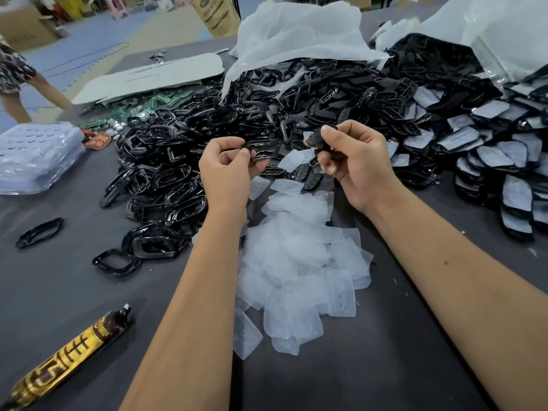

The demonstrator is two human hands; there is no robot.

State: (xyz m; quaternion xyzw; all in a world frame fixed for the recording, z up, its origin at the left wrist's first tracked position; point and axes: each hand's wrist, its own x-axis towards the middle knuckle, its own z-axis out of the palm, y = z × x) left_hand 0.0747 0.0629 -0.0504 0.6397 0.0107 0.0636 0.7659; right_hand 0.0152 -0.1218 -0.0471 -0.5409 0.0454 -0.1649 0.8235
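Looking down through the head view, the left grip [225, 170] pinches a black frame [264, 148] at its near end. Thumb and curled fingers are closed on the rim, and the rest of the loop juts out to the right. The right grip [353, 161] has its thumb and fingers curled round a small black button insert [318, 140]. That piece sits just beside the frame's free end, with a narrow gap between them. Both parts are held up off the worktop [385, 366], above the heap of loose frames [166, 173] and the pile of clear film [296, 262].

The frame looks like thin moulded plastic, so it is probably very light and stiff along the rim but springy across its open middle. Its glossy skin is likely to slip under dry fingers. Holding the two long sides should be safer than squeezing across the opening, which could twist it. The insert is smaller and matt, and whether it is hard or rubbery cannot be told here. It is best held by its edges, leaving its face free to seat in the frame.

To the right lie film-covered shells [489, 149].
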